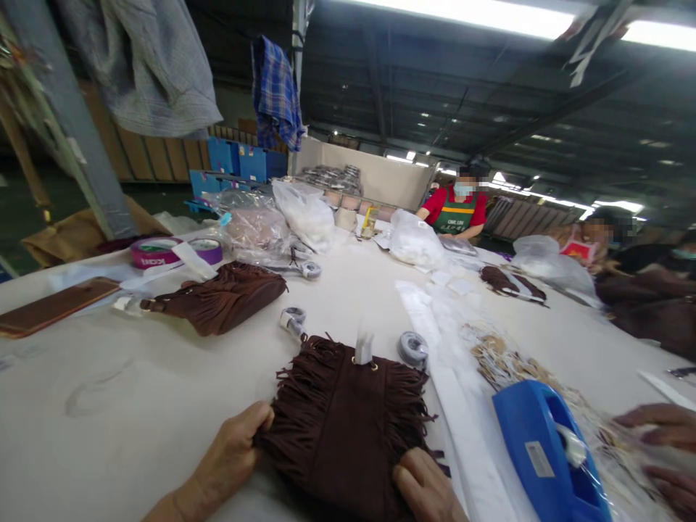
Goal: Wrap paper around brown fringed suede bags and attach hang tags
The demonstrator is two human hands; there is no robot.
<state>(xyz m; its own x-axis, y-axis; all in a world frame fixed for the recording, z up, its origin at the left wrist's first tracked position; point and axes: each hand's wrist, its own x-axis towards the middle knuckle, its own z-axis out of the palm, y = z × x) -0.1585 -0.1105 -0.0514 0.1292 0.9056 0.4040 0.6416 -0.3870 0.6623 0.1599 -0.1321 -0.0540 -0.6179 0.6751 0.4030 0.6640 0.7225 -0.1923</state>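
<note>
A dark brown fringed bag [351,428] lies in front of me on the pale table, its top edge pointing away. White wrapping covers a piece at its top middle between two metal rings. My left hand [231,449] grips the bag's left side, fingers closed on the fringe. On the lower right side, my right hand [424,482] is closed on the bag's edge, with the fingertips partly hidden. Wrapped round rings [413,349] lie by the bag's top corners. A second brown fringed bag [220,297] rests farther off to the left.
A blue plastic container [549,449] stands at the right beside strings and tags [505,359]. Another person's hand [666,435] reaches in there. Tape rolls [155,251] and a brown phone-like slab [57,306] lie left. A person in a green apron [460,214] works across the table.
</note>
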